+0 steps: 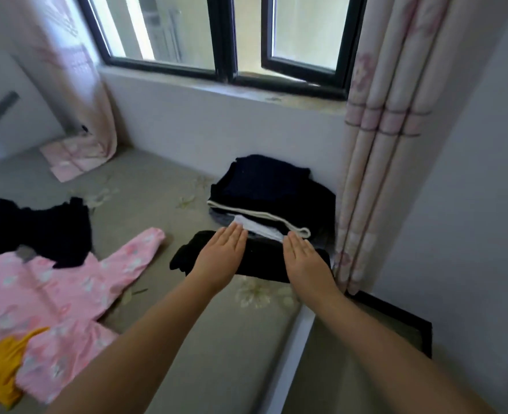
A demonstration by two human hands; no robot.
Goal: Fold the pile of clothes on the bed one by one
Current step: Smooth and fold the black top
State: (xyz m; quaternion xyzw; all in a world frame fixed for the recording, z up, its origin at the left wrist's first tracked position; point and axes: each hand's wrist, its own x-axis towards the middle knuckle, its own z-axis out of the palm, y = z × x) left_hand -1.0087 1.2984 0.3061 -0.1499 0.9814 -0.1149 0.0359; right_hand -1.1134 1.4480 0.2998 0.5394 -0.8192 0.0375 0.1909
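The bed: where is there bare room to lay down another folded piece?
Bare sheet lies between the pink top, the folded stack and the wall under the window. Another strip runs along the near edge, below the black garment under the flat left hand and right hand. The left side is crowded with unfolded clothes.

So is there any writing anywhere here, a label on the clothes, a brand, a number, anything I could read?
None can be read in this view.
Pink top: a pale printed pattern only, no letters.
Black folded garment under both hands, left and right: plain, no tag showing.
Folded stack: no label visible.
Curtain: faint flower print, no words.
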